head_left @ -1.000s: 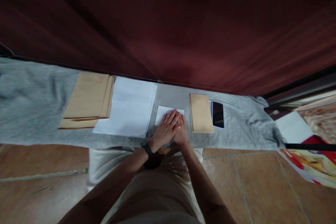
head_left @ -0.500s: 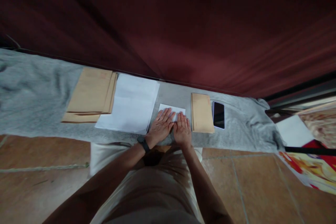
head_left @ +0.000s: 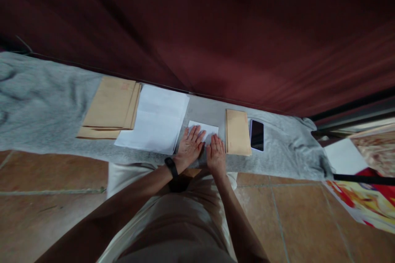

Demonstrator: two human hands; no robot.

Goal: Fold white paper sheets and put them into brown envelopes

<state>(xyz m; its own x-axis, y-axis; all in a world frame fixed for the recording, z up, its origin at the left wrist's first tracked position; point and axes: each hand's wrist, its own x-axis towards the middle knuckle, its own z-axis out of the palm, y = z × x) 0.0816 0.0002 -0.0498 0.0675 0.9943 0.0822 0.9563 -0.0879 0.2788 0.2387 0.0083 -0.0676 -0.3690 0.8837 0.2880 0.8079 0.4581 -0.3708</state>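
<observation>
A small folded white paper is lying on the grey cloth that is covering the tabletop, about midway along it and close to the near edge. Both hands are pressing flat on it. The left hand is lying palm down over the paper's left part, its fingers stretched out and slightly spread, gripping nothing. A black wristband is sitting on that wrist. The right hand is resting just beside it on the paper's near right part, its fingers likewise straight and flat, closing on nothing.

Just left of the folded paper, a larger stack of white sheets is lying, and further left a pile of brown envelopes is overlapping its edge. Just right of the hands, a single brown envelope is lying lengthwise toward the far edge, with a dark phone beside it, screen up. A dark red curtain is hanging along the far edge. Brown floor tiles are showing below the near edge.
</observation>
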